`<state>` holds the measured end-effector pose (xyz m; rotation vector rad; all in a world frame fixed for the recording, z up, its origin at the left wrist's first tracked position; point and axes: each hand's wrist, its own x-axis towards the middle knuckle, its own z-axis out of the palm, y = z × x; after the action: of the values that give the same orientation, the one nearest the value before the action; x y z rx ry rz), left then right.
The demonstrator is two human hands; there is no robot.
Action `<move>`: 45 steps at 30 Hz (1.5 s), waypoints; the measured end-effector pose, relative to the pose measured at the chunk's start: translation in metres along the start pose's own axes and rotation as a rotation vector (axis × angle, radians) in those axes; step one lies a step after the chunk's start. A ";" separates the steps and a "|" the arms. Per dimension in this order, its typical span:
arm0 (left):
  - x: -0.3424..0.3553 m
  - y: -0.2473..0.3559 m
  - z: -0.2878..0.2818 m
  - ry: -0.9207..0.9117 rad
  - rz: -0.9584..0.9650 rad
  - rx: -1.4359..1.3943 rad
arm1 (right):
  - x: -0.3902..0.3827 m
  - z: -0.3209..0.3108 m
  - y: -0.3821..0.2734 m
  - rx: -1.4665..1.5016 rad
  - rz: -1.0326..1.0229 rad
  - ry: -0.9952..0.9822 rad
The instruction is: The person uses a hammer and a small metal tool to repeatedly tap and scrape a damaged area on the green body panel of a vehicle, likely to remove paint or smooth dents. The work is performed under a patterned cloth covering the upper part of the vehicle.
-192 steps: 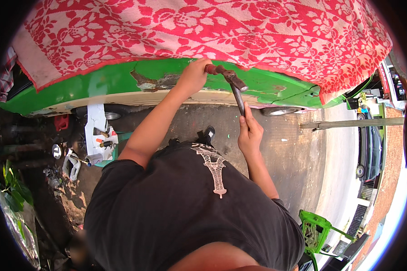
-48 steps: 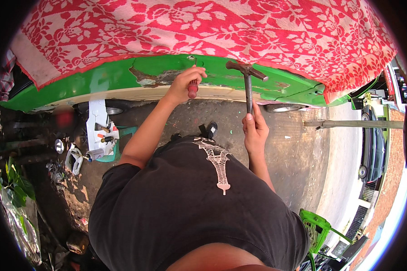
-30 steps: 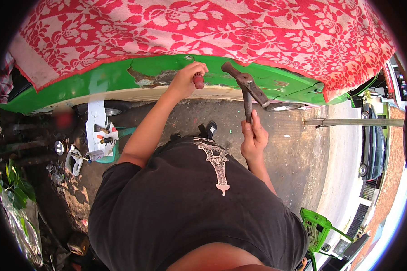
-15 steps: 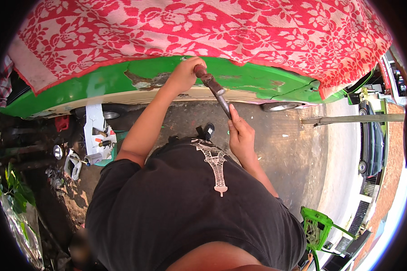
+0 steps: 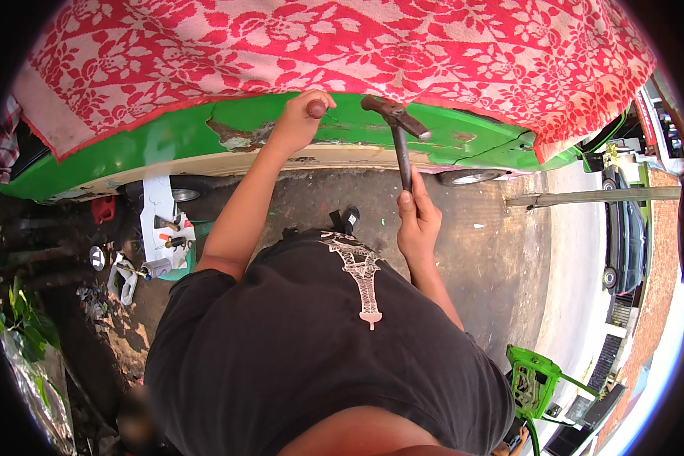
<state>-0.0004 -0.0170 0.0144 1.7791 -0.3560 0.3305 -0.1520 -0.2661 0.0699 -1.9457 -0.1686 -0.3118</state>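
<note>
My right hand (image 5: 419,218) is closed round the handle of a hammer (image 5: 400,125) with a rusty brown head, raised in front of the car body. To its left, my left hand (image 5: 296,124) grips a tool with a round brown end (image 5: 316,109) that points up toward me; the rest of it is hidden, so I cannot tell its kind. That hand is against the green car panel (image 5: 387,137), where paint has come off in rough patches (image 5: 239,135). A red and white floral cloth (image 5: 281,45) drapes over the car above both hands.
To the left, a small stand (image 5: 158,205) bears tools, beside a spray gun (image 5: 154,268) and a red container (image 5: 104,209). A wooden pole (image 5: 593,199) juts in at the right. A green metal frame (image 5: 532,380) stands lower right; a dark car (image 5: 623,235) is farther off.
The hammer has come away from the brown end of the held tool, swinging up and to the right with my right hand. My left hand has shifted slightly left.
</note>
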 end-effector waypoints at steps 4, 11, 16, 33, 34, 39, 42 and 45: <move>-0.018 -0.008 -0.021 0.131 0.064 -0.212 | -0.004 -0.014 0.009 0.311 0.090 0.143; -0.039 -0.012 -0.025 0.175 0.169 -0.186 | -0.012 -0.021 0.022 0.399 0.277 0.117; -0.047 -0.023 -0.013 0.003 0.264 -0.036 | -0.013 -0.016 0.023 0.348 0.326 0.077; -0.038 -0.020 -0.004 -0.076 0.257 0.008 | -0.010 -0.017 0.022 0.300 0.332 0.032; -0.038 -0.020 -0.003 -0.074 0.253 0.008 | -0.010 -0.017 0.023 0.289 0.317 0.031; -0.038 -0.018 -0.004 -0.073 0.251 0.007 | -0.008 -0.014 0.028 0.272 0.287 0.026; -0.037 -0.019 -0.005 -0.075 0.253 0.009 | -0.008 -0.013 0.029 0.281 0.284 0.022; -0.036 -0.019 -0.005 -0.076 0.252 0.014 | -0.006 -0.013 0.025 0.266 0.298 0.019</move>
<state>-0.0258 -0.0061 -0.0163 1.7664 -0.6359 0.4446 -0.1528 -0.2870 0.0508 -1.6745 0.0895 -0.1039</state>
